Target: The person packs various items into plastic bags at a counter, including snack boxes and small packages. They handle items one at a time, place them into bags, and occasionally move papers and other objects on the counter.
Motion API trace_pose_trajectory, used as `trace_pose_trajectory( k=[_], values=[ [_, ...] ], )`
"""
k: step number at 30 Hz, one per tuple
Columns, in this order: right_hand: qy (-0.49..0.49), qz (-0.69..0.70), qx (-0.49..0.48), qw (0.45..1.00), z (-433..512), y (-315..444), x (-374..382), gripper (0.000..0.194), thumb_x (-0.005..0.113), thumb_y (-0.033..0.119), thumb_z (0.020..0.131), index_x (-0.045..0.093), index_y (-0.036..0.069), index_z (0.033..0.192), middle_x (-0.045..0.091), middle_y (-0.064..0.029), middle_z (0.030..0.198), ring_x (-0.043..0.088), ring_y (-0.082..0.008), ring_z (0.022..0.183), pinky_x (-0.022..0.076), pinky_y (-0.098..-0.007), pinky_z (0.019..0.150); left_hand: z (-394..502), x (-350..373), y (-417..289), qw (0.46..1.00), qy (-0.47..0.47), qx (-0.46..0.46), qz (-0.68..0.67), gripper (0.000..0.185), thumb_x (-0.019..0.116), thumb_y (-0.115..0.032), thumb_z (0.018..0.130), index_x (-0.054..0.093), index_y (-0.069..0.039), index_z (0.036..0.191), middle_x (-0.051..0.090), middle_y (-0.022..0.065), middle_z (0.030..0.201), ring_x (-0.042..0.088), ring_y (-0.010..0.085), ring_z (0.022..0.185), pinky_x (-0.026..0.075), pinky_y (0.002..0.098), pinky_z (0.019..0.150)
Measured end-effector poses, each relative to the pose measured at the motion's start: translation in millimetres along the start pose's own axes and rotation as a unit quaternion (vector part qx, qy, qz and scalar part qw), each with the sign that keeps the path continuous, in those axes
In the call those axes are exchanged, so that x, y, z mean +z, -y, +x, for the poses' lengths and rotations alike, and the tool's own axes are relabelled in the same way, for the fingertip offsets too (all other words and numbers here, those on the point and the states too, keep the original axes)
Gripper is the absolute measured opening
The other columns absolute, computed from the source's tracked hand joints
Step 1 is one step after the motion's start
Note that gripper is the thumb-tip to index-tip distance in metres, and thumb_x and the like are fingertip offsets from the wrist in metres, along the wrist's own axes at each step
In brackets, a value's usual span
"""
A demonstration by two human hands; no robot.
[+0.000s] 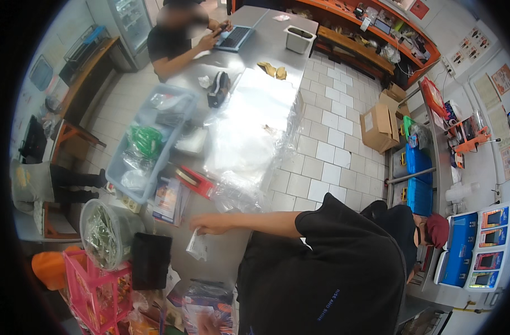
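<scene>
My right hand [211, 225] reaches over the steel table [221, 251] and pinches a folded white paper slip [198, 246] that bears print. Its lower end hangs down from the fingers. At the bottom of the view, my left hand [209, 324] is blurred and partly cut off. It lies over a plastic-wrapped packet [202, 303] with a blue and orange print; whether it grips the packet is unclear. A stack of printed leaflets [167, 201] lies just beyond my right hand, beside a red tape dispenser [196, 182]. A black flat case [151, 260] is left of the slip.
Clear plastic sheets [246, 125] cover the table's middle. Near them stand a blue plastic bin [183, 113] of bags, a round clear tub [106, 234] and a pink basket [98, 293]. A person sits by a laptop [234, 38]; another in a maroon cap [438, 230] is at right.
</scene>
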State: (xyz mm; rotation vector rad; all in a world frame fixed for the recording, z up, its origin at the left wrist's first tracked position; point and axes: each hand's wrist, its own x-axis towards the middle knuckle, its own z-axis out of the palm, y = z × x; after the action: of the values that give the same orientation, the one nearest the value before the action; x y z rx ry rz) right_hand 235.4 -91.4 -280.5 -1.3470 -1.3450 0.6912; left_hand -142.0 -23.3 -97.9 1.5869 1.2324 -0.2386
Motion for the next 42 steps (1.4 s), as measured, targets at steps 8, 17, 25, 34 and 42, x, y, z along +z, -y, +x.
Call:
trace_pose_trajectory(
  k=[8,17,25,34,42],
  values=[
    [0.0,0.062,-0.021,0.998,-32.2,62.1,5.2,0.021,0.065,0.008,0.094,0.059,0.0,0.113,0.057,-0.0136,0.123,0.058,-0.0326,0.115,0.0474,-0.0414,0.096,153.2,129.7,-67.9,0.93,-0.083,0.208,-0.292,0.046,0.058,-0.02,0.104,0.047,-0.003,0.145,0.056,0.0136,0.133,0.057,0.0189,0.111,0.046,0.0325,0.097],
    [-0.197,-0.335,0.181,0.904,-77.9,129.2,-74.2,0.044,0.075,0.017,0.084,0.061,0.012,0.126,0.055,-0.0142,0.133,0.064,-0.0365,0.105,0.0513,-0.0452,0.092,120.9,113.2,-56.0,0.949,-0.055,0.075,-0.302,0.033,0.054,-0.024,0.106,0.058,0.001,0.127,0.064,0.011,0.116,0.06,0.019,0.105,0.047,0.035,0.095],
    [-0.188,-0.189,0.222,0.938,-74.1,139.7,-182.2,0.048,0.056,-0.006,0.076,0.071,0.012,0.118,0.065,-0.0141,0.109,0.066,-0.0323,0.093,0.0543,-0.0432,0.08,85.3,119.4,-69.0,0.963,0.059,0.072,-0.251,0.059,0.069,-0.016,0.092,0.042,-0.01,0.144,0.062,0.0131,0.12,0.062,0.022,0.11,0.05,0.0344,0.096],
    [0.086,-0.462,0.34,0.814,20.8,29.4,-204.9,0.068,0.071,0.048,0.088,0.049,0.026,0.149,0.047,-0.0279,0.145,0.041,-0.0487,0.136,0.0347,-0.061,0.11,82.0,135.4,-57.9,0.977,0.079,0.127,-0.15,0.09,0.082,-0.006,0.078,0.03,-0.01,0.151,0.057,0.0176,0.131,0.059,0.0268,0.12,0.048,0.0378,0.101],
    [-0.118,-0.241,0.301,0.915,5.1,142.4,-167.1,0.042,0.06,0.038,0.099,0.064,0.003,0.123,0.068,-0.0162,0.109,0.064,-0.0257,0.098,0.0494,-0.0391,0.083,89.9,130.7,-69.1,0.907,-0.044,0.126,-0.399,0.107,0.082,0.009,0.066,0.021,-0.011,0.151,0.04,0.0222,0.148,0.053,0.035,0.128,0.054,0.0413,0.099]
  ],
)
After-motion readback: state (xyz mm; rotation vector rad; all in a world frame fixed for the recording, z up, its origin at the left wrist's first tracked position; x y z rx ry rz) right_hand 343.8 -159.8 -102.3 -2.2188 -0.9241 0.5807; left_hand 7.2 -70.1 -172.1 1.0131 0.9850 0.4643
